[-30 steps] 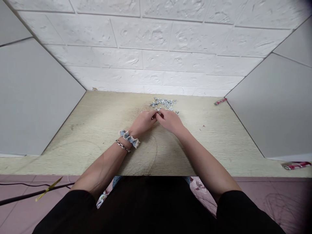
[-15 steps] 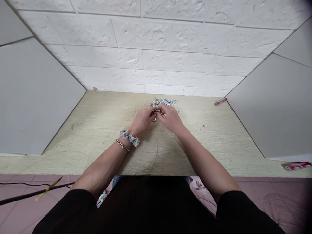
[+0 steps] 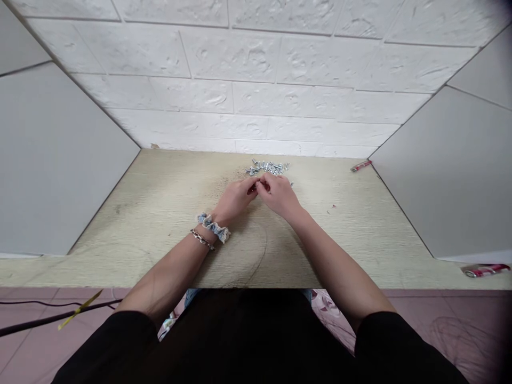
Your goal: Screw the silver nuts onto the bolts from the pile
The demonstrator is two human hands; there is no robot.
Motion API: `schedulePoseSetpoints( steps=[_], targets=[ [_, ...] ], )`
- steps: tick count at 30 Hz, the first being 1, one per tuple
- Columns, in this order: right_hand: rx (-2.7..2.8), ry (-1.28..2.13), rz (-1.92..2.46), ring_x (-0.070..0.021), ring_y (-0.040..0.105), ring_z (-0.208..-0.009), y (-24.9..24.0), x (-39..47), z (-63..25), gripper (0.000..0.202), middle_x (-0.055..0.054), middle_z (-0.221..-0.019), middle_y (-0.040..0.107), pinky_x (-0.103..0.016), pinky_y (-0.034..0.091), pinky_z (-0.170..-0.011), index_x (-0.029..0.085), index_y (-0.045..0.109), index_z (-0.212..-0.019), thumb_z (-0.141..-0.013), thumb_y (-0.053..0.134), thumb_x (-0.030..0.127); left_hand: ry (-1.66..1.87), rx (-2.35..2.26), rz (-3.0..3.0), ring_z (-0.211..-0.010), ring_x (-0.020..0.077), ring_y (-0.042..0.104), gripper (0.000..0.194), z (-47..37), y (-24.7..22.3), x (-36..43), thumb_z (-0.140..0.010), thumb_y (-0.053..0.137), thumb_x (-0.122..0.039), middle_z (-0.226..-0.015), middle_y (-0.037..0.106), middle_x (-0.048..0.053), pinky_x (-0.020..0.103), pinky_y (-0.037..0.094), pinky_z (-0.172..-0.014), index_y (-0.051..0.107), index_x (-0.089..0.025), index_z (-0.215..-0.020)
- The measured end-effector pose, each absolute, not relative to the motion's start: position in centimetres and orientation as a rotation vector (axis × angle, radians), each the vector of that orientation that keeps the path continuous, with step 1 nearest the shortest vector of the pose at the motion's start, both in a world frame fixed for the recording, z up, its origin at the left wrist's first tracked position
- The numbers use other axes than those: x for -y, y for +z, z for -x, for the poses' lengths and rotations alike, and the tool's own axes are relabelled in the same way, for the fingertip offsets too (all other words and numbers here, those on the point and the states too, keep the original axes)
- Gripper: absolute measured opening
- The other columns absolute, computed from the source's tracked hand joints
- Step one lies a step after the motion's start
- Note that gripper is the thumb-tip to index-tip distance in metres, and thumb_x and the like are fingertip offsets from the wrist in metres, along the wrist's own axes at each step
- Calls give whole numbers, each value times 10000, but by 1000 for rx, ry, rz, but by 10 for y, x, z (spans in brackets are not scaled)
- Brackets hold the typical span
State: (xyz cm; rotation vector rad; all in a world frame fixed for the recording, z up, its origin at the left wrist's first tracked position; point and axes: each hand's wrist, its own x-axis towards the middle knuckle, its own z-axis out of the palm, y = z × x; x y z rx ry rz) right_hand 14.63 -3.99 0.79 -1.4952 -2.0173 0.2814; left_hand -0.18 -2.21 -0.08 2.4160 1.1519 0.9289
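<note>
Since 0.5 seconds ago, the left hand [image 3: 237, 194] and right hand [image 3: 280, 193] have closed in at the tips, and the shiny bit that showed between them is now covered up. From the head camera, both arms reach forward and lean in to meet in the middle, low over the wooden table [image 3: 160, 213]. Both hands have their backs facing up and their fingers curled in, with thumbs and fingertips meeting. The left hand looks bent in small, and so does the right. I can't tell how tightly either is pinched or what it has hold of, because the fingers hide it.

Just past the fingers lies a pile of metal bits [image 3: 272, 167], toward the white wall [image 3: 252, 96]. They are small, shiny and silver. Some are long and thin like screws, and some are round and flat like rings. They lie close together in a mess. Another little silver piece [image 3: 292, 184] lies just beside the right hand.
</note>
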Motion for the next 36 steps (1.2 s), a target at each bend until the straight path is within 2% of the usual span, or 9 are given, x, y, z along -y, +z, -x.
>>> schedulePoseSetpoints(
  steps=[8,16,19,23,28,36],
  targets=[
    [2071,225,1547,-159,568,-739,8,40,-146,302,-18,-761,667,-348,318,-884,197,575,-772,-935,352,318,926,-1175,-2421,-729,119,620,250,2,-3,20,-857,548,-195,-885,716,28,208,445,-684,648,-178,-1086],
    [2064,238,1578,-171,585,-761,10,42,-147,398,-29,-751,670,-372,315,-915,197,559,-747,-967,273,364,928,-1165,-2421,-650,105,577,158,3,1,20,-869,551,-235,-752,687,10,200,412,-627,671,-160,-940],
    [2025,270,1539,-175,591,-770,11,42,-146,321,-24,-772,672,-382,326,-918,203,561,-826,-952,308,354,941,-1166,-2400,-639,102,575,173,3,2,20,-870,550,-236,-726,679,-3,202,414,-625,673,-169,-971],
    [2002,330,1458,-179,596,-766,9,42,-146,187,-22,-806,672,-402,346,-918,205,546,-950,-896,384,282,988,-1201,-2365,-670,107,593,252,4,3,21,-851,558,-189,-799,699,2,206,432,-644,657,-185,-1082],
    [2015,309,1397,-189,597,-791,6,42,-146,184,-50,-903,665,-421,358,-923,204,531,-986,-846,413,224,1004,-1242,-2373,-710,128,611,245,4,2,20,-845,562,-183,-842,707,21,227,448,-664,662,-177,-1068],
    [2023,291,1399,-189,582,-797,7,42,-146,175,-49,-876,653,-390,385,-874,203,527,-973,-841,412,210,1013,-1202,-2435,-758,137,622,272,6,-2,19,-853,536,-171,-902,707,41,240,457,-690,633,-172,-1107]
  ],
)
